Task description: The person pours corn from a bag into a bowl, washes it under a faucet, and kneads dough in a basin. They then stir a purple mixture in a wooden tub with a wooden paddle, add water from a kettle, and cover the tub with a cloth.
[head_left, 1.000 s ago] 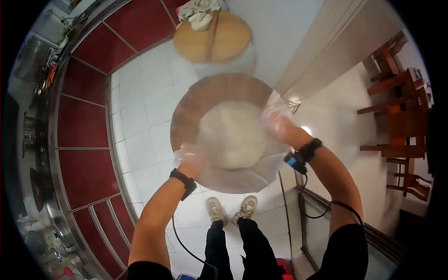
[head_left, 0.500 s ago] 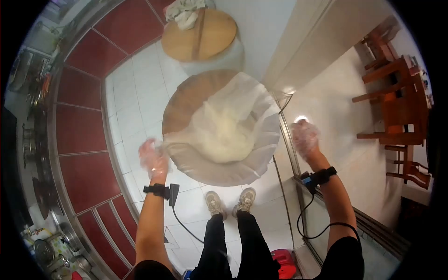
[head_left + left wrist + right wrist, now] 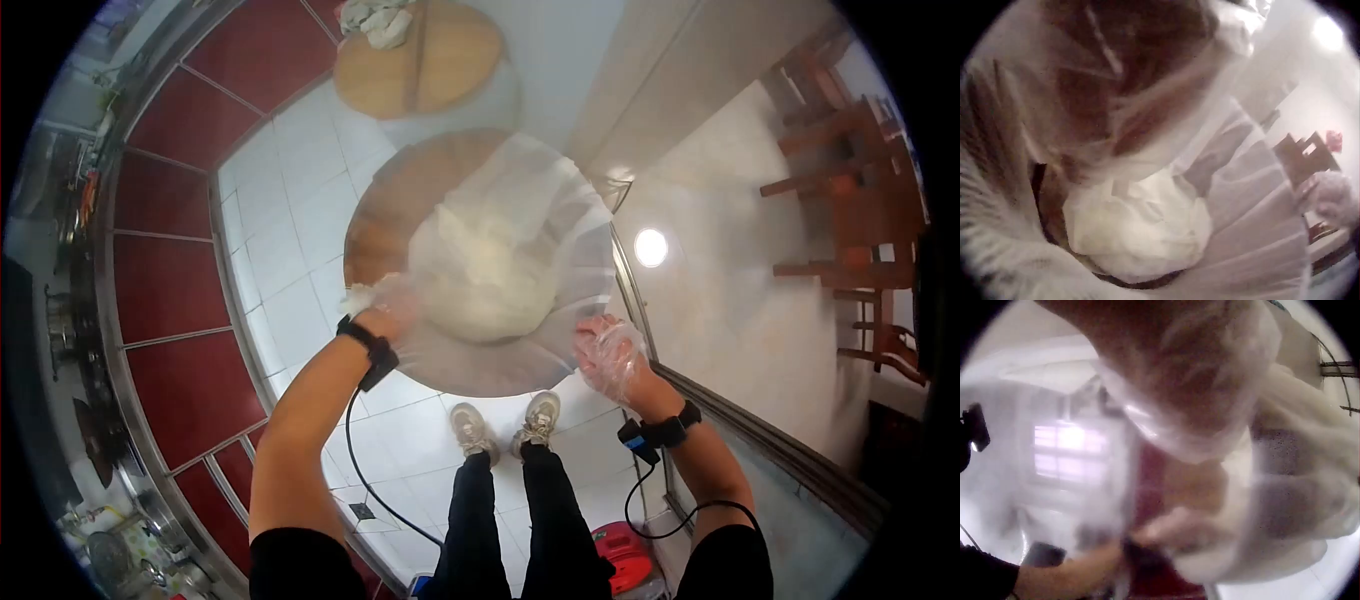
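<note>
A round wooden tub (image 3: 385, 215) stands before me, lined with a thin white cloth (image 3: 575, 250) that drapes over its right and front rim. Inside lies a pale, soft mound (image 3: 480, 300) with a fold of the cloth over it. My left hand (image 3: 393, 308), in a clear plastic glove and blurred, holds bunched cloth at the tub's left front rim. At the right front rim, my gloved right hand (image 3: 610, 355) has its curled fingers on the cloth's edge. The left wrist view shows the mound (image 3: 1141, 225) below the left hand (image 3: 1129, 75).
Beyond the tub, a round wooden lid (image 3: 450, 60) tops a white container, with a crumpled cloth (image 3: 375, 20) on it. Red cabinets (image 3: 180, 290) line the left. A glass sliding-door track (image 3: 720, 400) and wooden chairs (image 3: 850, 240) are at the right. Something red (image 3: 622, 555) sits near my feet.
The cloth's far right part has come over the mound. My right hand left the rim, swung out right, then came to the front right rim. My left hand swung out left and returned inward.
</note>
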The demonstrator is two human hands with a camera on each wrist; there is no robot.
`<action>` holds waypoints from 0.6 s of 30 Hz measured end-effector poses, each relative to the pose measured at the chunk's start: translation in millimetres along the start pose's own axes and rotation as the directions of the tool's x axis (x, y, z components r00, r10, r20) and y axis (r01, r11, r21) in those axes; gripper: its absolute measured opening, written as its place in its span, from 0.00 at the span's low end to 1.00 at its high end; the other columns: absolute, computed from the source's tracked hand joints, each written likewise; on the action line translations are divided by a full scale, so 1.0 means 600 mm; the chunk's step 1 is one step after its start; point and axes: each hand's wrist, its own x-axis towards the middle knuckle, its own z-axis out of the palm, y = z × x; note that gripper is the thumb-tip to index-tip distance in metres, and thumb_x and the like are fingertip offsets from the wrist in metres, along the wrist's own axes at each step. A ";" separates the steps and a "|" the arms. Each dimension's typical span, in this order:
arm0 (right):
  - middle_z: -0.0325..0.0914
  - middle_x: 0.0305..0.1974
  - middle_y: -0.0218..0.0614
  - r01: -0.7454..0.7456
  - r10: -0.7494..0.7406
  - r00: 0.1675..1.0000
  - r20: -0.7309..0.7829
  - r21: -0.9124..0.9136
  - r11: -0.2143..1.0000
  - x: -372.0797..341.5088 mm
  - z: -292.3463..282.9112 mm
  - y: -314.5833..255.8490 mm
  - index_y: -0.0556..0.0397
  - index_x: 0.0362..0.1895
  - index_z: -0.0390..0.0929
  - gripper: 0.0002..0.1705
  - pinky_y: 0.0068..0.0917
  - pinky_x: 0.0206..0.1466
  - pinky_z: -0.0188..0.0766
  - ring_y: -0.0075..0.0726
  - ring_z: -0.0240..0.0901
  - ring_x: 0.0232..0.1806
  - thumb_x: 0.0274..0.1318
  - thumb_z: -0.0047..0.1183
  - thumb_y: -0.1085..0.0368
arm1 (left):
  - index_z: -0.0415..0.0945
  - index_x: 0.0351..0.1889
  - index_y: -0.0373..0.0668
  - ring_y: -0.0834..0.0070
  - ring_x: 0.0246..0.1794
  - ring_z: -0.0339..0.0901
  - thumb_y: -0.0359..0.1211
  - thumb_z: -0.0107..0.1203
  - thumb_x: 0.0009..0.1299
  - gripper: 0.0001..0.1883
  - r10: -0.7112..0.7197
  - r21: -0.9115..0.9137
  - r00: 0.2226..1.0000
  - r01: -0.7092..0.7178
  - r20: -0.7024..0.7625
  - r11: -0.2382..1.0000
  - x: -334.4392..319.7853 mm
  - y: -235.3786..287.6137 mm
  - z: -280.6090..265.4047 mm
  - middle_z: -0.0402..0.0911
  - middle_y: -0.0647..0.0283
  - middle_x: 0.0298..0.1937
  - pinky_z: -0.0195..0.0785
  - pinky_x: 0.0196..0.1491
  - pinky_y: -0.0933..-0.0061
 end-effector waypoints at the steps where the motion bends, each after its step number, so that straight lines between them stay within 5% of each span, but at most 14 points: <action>1: 0.71 0.39 0.39 -0.003 0.003 1.000 0.007 0.000 1.000 0.000 -0.005 -0.007 0.53 0.33 0.74 0.10 0.38 0.46 0.67 0.49 0.68 0.42 0.40 0.52 0.69 | 0.77 0.36 0.44 0.66 0.36 0.75 0.31 0.44 0.62 0.10 -0.019 -0.034 0.992 0.023 0.123 0.999 -0.003 -0.015 -0.002 0.78 0.62 0.34 0.68 0.40 0.67; 3: 0.71 0.38 0.41 0.001 0.000 0.997 -0.076 0.025 1.000 -0.004 -0.012 -0.010 0.54 0.31 0.72 0.08 0.39 0.45 0.66 0.49 0.67 0.41 0.43 0.49 0.66 | 0.74 0.37 0.42 0.72 0.31 0.73 0.32 0.44 0.64 0.09 -0.189 -0.207 0.974 0.160 -0.126 0.965 -0.049 -0.079 -0.015 0.76 0.60 0.32 0.69 0.36 0.70; 4: 0.71 0.37 0.42 0.000 0.004 0.994 -0.110 0.036 0.999 -0.014 -0.016 -0.013 0.55 0.31 0.71 0.08 0.39 0.44 0.66 0.50 0.67 0.40 0.45 0.48 0.65 | 0.74 0.35 0.42 0.75 0.28 0.72 0.34 0.43 0.66 0.09 -0.366 -0.383 0.820 0.198 -0.440 0.903 -0.111 -0.125 -0.025 0.75 0.62 0.29 0.69 0.35 0.71; 5: 0.71 0.36 0.42 -0.059 0.060 0.998 -0.036 0.007 0.998 -0.024 -0.020 -0.019 0.55 0.31 0.71 0.09 0.39 0.44 0.66 0.50 0.67 0.40 0.45 0.48 0.64 | 0.74 0.35 0.40 0.76 0.29 0.73 0.35 0.42 0.67 0.11 -0.734 -0.766 0.636 0.340 -0.240 0.546 -0.167 -0.171 -0.042 0.74 0.62 0.27 0.69 0.34 0.71; 6: 0.71 0.36 0.42 -0.112 0.113 0.993 0.031 -0.023 0.993 -0.029 -0.023 -0.024 0.55 0.31 0.71 0.09 0.40 0.44 0.66 0.50 0.67 0.41 0.45 0.48 0.64 | 0.73 0.28 0.42 0.79 0.20 0.69 0.36 0.43 0.67 0.11 -0.928 -0.927 0.333 0.374 0.167 -0.033 -0.218 -0.165 -0.080 0.73 0.61 0.20 0.67 0.22 0.69; 7: 0.72 0.36 0.43 -0.162 0.167 0.982 0.087 -0.056 0.985 -0.027 -0.025 -0.027 0.55 0.31 0.71 0.09 0.40 0.44 0.66 0.51 0.67 0.41 0.45 0.48 0.63 | 0.72 0.24 0.42 0.77 0.17 0.71 0.39 0.46 0.65 0.13 -0.947 -0.774 0.314 0.616 0.075 0.143 -0.274 -0.192 -0.017 0.73 0.63 0.17 0.66 0.18 0.65; 8: 0.72 0.36 0.43 -0.153 0.163 0.980 0.114 -0.092 0.984 -0.017 -0.025 -0.022 0.55 0.31 0.71 0.10 0.40 0.44 0.67 0.51 0.68 0.41 0.45 0.48 0.63 | 0.74 0.29 0.42 0.69 0.23 0.74 0.41 0.47 0.63 0.13 -0.828 -0.381 0.561 0.766 0.005 0.517 -0.304 -0.213 0.058 0.76 0.60 0.22 0.68 0.24 0.62; 9: 0.72 0.36 0.43 -0.147 0.165 0.975 0.151 -0.120 0.982 -0.016 -0.017 -0.024 0.55 0.31 0.71 0.10 0.40 0.44 0.67 0.50 0.68 0.41 0.45 0.47 0.63 | 0.76 0.33 0.43 0.61 0.29 0.78 0.43 0.48 0.62 0.14 -0.643 0.114 0.763 0.646 -0.065 0.755 -0.333 -0.233 0.131 0.78 0.57 0.26 0.70 0.29 0.58; 11: 0.72 0.36 0.43 -0.102 0.130 0.979 0.158 -0.171 0.980 -0.014 0.001 -0.022 0.55 0.31 0.71 0.10 0.40 0.44 0.67 0.49 0.68 0.41 0.44 0.48 0.63 | 0.77 0.35 0.47 0.64 0.33 0.77 0.35 0.44 0.64 0.10 -0.699 -0.024 0.708 0.701 -0.095 0.713 -0.289 -0.156 0.035 0.79 0.61 0.34 0.70 0.40 0.63; 13: 0.72 0.35 0.44 -0.040 0.059 0.995 0.077 -0.227 0.973 -0.011 0.015 -0.020 0.56 0.31 0.72 0.10 0.40 0.44 0.67 0.48 0.69 0.40 0.43 0.48 0.64 | 0.76 0.38 0.47 0.64 0.36 0.76 0.34 0.44 0.64 0.10 -0.526 -0.105 0.805 0.519 -0.273 0.848 -0.237 -0.123 -0.019 0.78 0.61 0.35 0.69 0.42 0.64; 15: 0.73 0.38 0.46 -0.008 0.075 0.979 0.190 -0.333 0.943 -0.004 0.040 -0.012 0.58 0.36 0.73 0.15 0.39 0.44 0.67 0.49 0.69 0.42 0.47 0.48 0.60 | 0.75 0.37 0.46 0.63 0.40 0.74 0.36 0.45 0.64 0.10 -0.482 -0.304 0.786 0.384 -0.388 0.872 -0.184 -0.081 -0.092 0.77 0.60 0.37 0.68 0.45 0.63; 16: 0.73 0.40 0.48 0.015 0.085 0.966 0.245 -0.382 0.924 0.001 0.047 -0.011 0.59 0.39 0.74 0.18 0.39 0.45 0.67 0.49 0.69 0.42 0.48 0.48 0.58 | 0.76 0.38 0.47 0.61 0.46 0.70 0.38 0.51 0.60 0.11 -0.489 -0.271 0.814 0.417 -0.314 0.867 -0.159 -0.087 -0.069 0.73 0.60 0.45 0.64 0.48 0.62; 18: 0.75 0.29 0.41 0.150 -0.175 0.977 -0.125 -0.186 0.971 0.048 0.073 -0.012 0.50 0.22 0.77 0.08 0.41 0.31 0.68 0.44 0.73 0.31 0.36 0.50 0.61 | 0.76 0.39 0.50 0.60 0.52 0.65 0.40 0.58 0.55 0.14 -0.441 -0.242 0.875 0.392 -0.201 0.888 -0.142 -0.093 -0.028 0.69 0.59 0.52 0.60 0.52 0.60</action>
